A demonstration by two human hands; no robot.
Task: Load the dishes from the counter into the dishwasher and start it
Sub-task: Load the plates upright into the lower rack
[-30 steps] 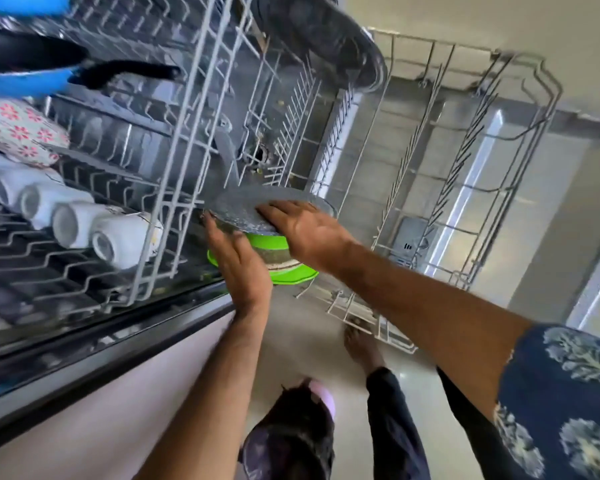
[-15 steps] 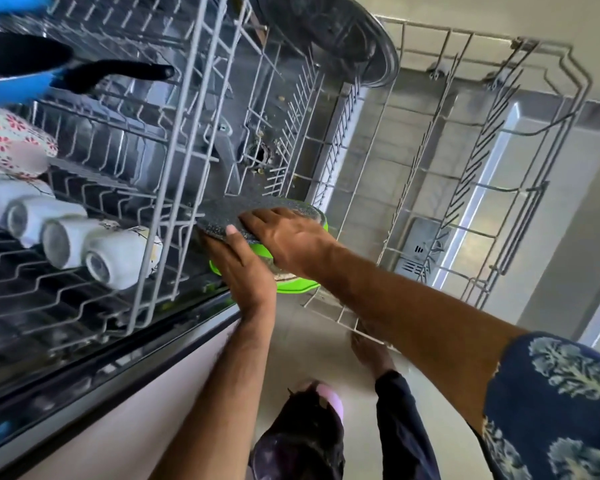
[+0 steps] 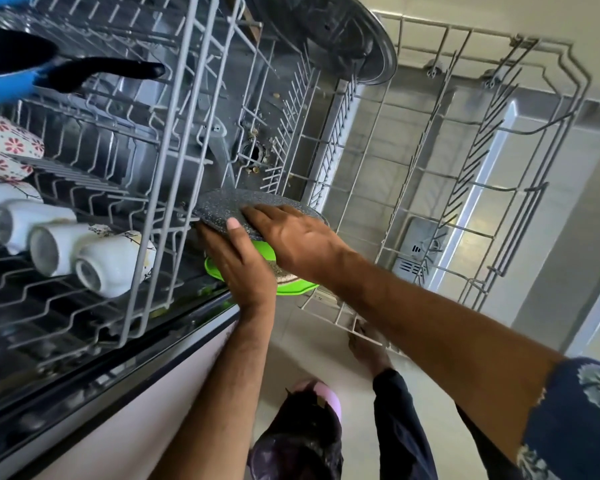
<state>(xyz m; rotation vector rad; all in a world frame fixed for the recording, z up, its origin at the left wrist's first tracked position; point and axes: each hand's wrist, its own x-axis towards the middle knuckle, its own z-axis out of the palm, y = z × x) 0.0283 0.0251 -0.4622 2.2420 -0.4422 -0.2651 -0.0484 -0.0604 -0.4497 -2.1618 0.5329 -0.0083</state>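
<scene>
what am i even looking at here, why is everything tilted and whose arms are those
There is no robot here. The single picture comes from a wide-angle camera worn on a person's head, looking down past their own arms, which is why everything leans. They are loading an open dishwasher. The left hand and right hand together hold a speckled grey pan with a bright green plate under it, at the near edge of the lower rack. That rack already carries a large steel plate standing on edge. To the left, the upper rack holds white cups lying on their sides, a flowered cup and a blue pan with a black handle.
</scene>
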